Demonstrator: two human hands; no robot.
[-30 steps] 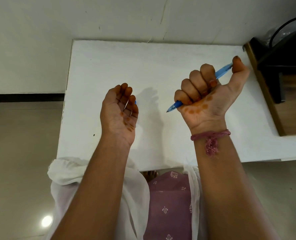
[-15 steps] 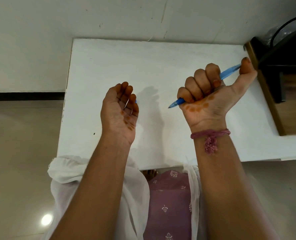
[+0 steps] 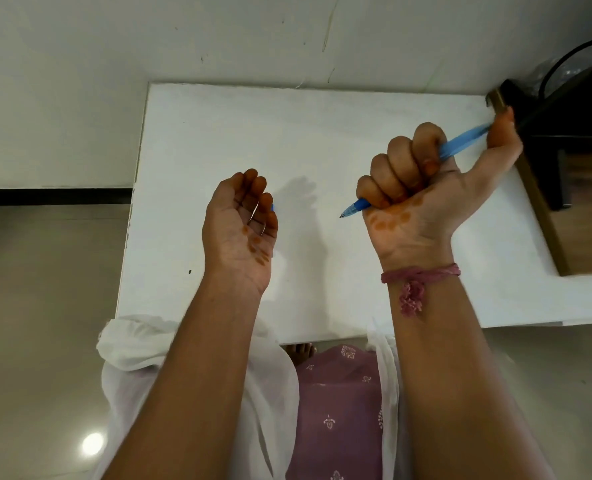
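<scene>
My right hand [image 3: 422, 188] clamping pen [image 3: 464, 138] in fist above table [image 3: 253, 126], thumb pressing end at 2 o'clock, probably clicking it; tip pointing 8 o'clock. My left hand [image 3: 239, 230], at 9 o'clock, curling round small blue piece [image 3: 272, 206], guarding against drop.

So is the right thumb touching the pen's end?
Touching: head view shows the right hand gripping the blue pen, thumb tip pressed on its back end.

Our left hand [image 3: 240, 230] hangs over the tabletop [image 3: 322, 126], right hand [image 3: 415, 202] beside it. The pen [image 3: 460, 143] lies in the right.
</scene>
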